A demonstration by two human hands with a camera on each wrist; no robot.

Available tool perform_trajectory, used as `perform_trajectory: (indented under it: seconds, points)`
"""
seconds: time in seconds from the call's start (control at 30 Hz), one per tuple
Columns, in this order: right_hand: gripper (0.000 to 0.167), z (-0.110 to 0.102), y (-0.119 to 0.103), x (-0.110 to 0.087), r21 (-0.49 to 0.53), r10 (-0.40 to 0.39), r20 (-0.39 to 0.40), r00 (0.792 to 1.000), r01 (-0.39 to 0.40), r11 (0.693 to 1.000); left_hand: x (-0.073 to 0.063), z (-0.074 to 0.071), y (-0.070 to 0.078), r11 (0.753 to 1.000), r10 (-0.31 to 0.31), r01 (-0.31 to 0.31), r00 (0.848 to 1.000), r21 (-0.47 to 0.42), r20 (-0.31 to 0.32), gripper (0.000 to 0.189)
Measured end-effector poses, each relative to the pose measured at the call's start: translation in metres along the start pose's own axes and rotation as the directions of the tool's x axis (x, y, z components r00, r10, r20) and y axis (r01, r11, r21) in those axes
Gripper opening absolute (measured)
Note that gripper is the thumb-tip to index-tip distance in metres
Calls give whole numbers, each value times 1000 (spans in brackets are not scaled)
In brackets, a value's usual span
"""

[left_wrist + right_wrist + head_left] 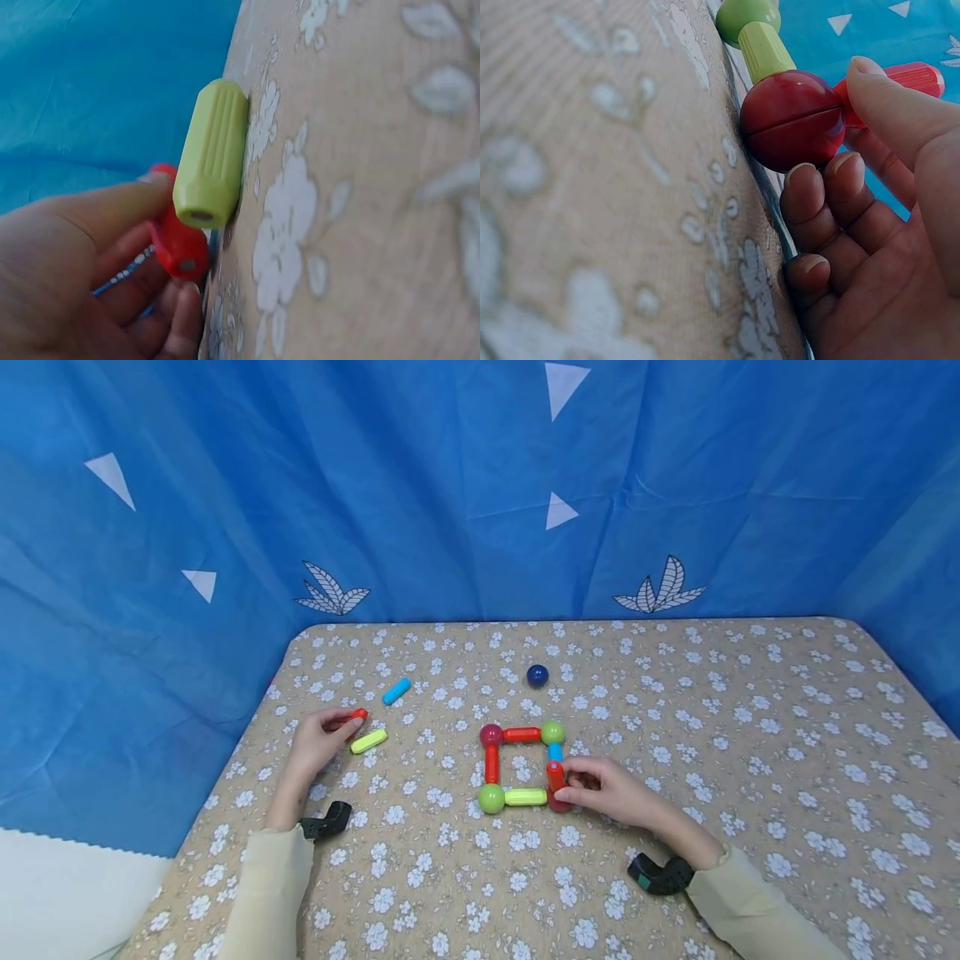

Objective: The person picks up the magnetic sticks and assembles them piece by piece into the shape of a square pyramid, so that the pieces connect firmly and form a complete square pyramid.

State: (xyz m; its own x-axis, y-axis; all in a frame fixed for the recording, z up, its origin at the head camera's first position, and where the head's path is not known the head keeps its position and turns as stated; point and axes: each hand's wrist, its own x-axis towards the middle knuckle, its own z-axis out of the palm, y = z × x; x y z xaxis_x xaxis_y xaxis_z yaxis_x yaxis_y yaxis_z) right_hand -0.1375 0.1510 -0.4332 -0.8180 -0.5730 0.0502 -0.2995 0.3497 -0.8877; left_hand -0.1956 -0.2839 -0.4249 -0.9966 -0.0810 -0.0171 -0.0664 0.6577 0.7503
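A square of rods and balls lies on the cloth, with a yellow-green rod (525, 797) along its near side. At the near right corner is a dark red ball (791, 120). My right hand (611, 789) pinches a red rod (555, 775) that stands up from that ball, touching it at its lower end. Off to the left, my left hand (318, 743) pinches another red rod (180, 244) between thumb and fingers, at the cloth. Beside that hand lies a loose yellow-green rod (369, 742). A light blue rod (396, 691) rests a little farther back.
A dark blue ball (537, 676) sits behind the square. Green balls (491, 798) and a crimson ball (491, 736) form its other corners. The flowered tablecloth (442, 877) reaches back to a blue curtain (450, 485).
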Motion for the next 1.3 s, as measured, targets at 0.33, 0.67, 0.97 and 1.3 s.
perform_trajectory:
  seconds: [0.33, 0.67, 0.97, 1.3]
  points:
    - [15, -1, -1, 1, -9, 36, 11, 999, -36, 999, -1, -2, 11, 943, -123, 108, 992, -314, -28, 57]
    - [12, -1, 0, 1, -11, 25, 4, 1000, -25, 1000, -26, 25, 68, 837, 117, -17, 982, -547, 149, 43]
    - [14, -1, -10, 2, -23, 8, 0, 1000, -8, 1000, -49, 80, 91, 786, 282, -4, 892, -619, 352, 37]
    - [12, -2, 0, 2, 1, 5, 9, 1000, -5, 1000, -57, 103, 92, 761, 363, -21, 842, -649, 398, 35]
